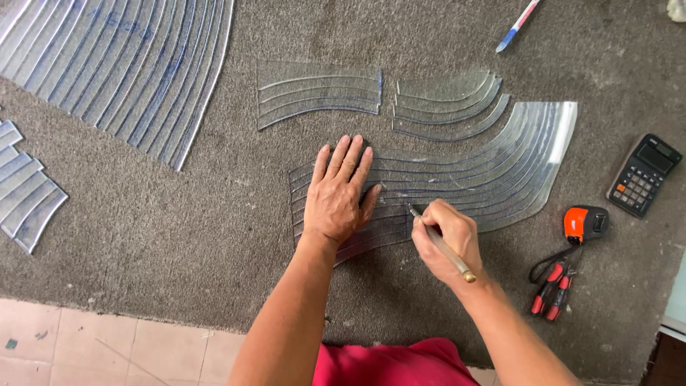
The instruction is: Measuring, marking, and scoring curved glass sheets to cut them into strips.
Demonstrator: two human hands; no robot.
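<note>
On the curved glass sheet (493, 161) my left hand (338, 193) lies flat, fingers spread, pressing down on its near-left end. Just right of it, my right hand (443, 236) is closed around a slim glass cutter (441, 243), tip touching the sheet's near edge among the scored arcs. If my flat palm eases off, I judge the sheet could slide on the grey carpet (179, 236) and the score would wander (a crooked line means a crooked break). Leaning too hard could crack a narrow strip. Beyond the sheet lie two smaller cut stacks (318, 93), and far to its left a big fan of strips (121, 64). Right of the sheet sit an orange tape measure (584, 224), red-handled pliers (552, 289) and a black calculator (643, 175); a pen (517, 26) lies beyond.
</note>
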